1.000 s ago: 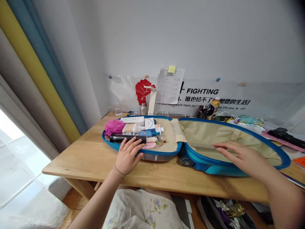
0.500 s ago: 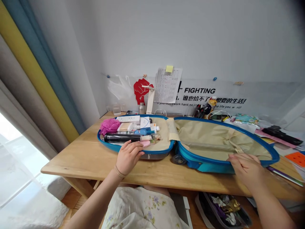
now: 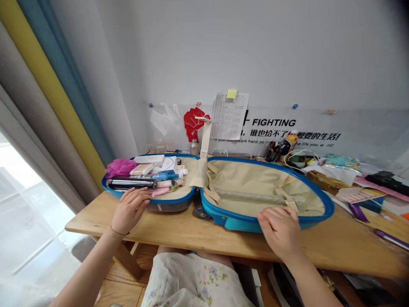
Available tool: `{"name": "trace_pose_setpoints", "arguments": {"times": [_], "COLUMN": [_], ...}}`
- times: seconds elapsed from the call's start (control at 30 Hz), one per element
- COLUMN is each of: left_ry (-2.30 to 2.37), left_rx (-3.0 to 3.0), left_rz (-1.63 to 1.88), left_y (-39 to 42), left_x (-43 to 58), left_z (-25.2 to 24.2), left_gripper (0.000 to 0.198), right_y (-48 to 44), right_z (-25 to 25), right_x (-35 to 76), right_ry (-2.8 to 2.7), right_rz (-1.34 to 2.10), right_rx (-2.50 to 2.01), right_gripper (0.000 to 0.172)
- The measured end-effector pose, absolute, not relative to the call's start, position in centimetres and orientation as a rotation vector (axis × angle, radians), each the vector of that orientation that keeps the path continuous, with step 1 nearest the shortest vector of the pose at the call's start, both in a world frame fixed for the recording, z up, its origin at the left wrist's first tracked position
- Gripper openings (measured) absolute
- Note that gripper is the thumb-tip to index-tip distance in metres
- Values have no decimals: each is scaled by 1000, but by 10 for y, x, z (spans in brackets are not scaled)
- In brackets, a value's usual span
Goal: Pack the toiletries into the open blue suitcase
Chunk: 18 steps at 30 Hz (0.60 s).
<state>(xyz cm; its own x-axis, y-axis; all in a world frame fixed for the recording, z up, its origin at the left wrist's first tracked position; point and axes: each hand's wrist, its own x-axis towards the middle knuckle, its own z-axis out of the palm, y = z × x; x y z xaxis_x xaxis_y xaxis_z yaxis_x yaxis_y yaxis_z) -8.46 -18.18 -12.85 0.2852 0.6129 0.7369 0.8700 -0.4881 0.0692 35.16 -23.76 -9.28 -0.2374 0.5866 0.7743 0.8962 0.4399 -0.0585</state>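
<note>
So, 1 open suitcase (image 3: 236,222), w/ 2 hands (image 3: 130,209) (image 3: 281,230)

Forearms (image 3: 86,266) extend forward, left grip (image 3: 130,211) loosely bent, right grip (image 3: 281,232) curled.

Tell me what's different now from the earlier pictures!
The open suitcase has slid left along the table. The right hand, first held over the suitcase's right half, has taken hold of its near edge. The left hand stayed at the left half's near edge, and the pink puff still lies inside.
</note>
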Motion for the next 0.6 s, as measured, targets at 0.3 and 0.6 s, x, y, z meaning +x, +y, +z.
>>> {"name": "trace_pose_setpoints", "arguments": {"times": [0.3, 0.6], "left_ry": [-1446, -1517], "left_rx": [-1973, -1947], "left_rz": [-1136, -1114], "left_y": [-185, -187], "left_x": [-148, -168], "left_z": [-139, -142], "left_gripper": [26, 25], "right_y": [-231, -222], "right_z": [-101, -95], "right_x": [282, 290], "right_ry": [-2025, -2079], "right_rz": [-338, -315], "right_rx": [-1194, -1159], "right_gripper": [38, 27]}}
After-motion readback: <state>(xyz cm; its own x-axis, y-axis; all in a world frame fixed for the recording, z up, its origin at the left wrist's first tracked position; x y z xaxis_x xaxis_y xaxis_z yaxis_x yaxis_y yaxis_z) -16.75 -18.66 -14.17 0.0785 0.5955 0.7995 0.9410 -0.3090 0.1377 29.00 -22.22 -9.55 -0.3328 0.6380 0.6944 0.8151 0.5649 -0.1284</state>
